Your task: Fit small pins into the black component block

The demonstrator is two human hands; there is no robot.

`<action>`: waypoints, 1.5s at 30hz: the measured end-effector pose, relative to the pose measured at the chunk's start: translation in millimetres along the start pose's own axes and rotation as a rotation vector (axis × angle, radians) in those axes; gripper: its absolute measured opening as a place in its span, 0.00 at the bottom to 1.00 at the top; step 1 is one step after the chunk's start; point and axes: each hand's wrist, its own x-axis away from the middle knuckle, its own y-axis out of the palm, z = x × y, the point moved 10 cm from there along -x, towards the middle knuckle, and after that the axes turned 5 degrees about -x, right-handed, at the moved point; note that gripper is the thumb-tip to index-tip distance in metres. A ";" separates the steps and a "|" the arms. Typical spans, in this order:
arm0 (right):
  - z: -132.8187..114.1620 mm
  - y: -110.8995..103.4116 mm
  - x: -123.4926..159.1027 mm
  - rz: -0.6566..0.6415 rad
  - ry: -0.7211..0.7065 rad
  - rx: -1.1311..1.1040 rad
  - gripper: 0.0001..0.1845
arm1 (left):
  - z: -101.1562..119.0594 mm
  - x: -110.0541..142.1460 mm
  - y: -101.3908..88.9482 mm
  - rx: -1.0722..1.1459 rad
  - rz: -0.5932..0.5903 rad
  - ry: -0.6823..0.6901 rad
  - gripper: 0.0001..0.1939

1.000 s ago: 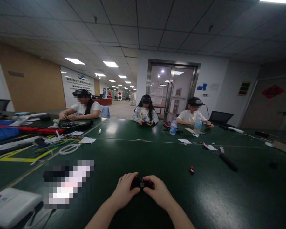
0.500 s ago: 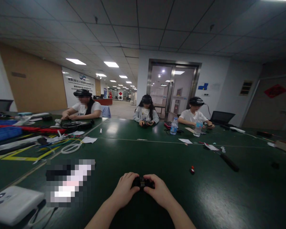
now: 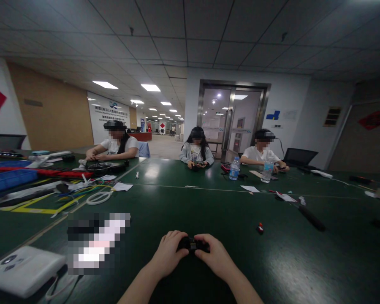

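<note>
Between my two hands, low over the green table (image 3: pixel 139 278), is a small dark object (image 3: pixel 193 245) with a lighter patch in its middle; its kind is hard to make out. My left hand (image 3: pixel 171 251) has its fingers closed round the left end, thumb at the near side. Closed on the right end is my right hand (image 3: pixel 210 253), in a matching hold. The fingers cover both ends of the object. A small red and black piece (image 3: pixel 260 228) lies on the table to the right of my right hand.
To my left are a blurred-out bright item (image 3: pixel 98 240) and a white box-shaped device (image 3: pixel 25 270) with cables. A coiled white cable (image 3: pixel 99 198) lies beyond. Two water bottles (image 3: pixel 234 169) stand across the table, where three people sit. A black rod (image 3: pixel 310 217) lies at right.
The whole view has shifted slightly, so things appear a little further right and lower. Both hands keep their hold on the dark object.
</note>
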 end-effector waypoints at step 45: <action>-4.5 2.9 -1.1 0.021 -0.063 0.003 0.18 | -0.1 -0.5 1.9 0.031 -0.002 0.011 0.24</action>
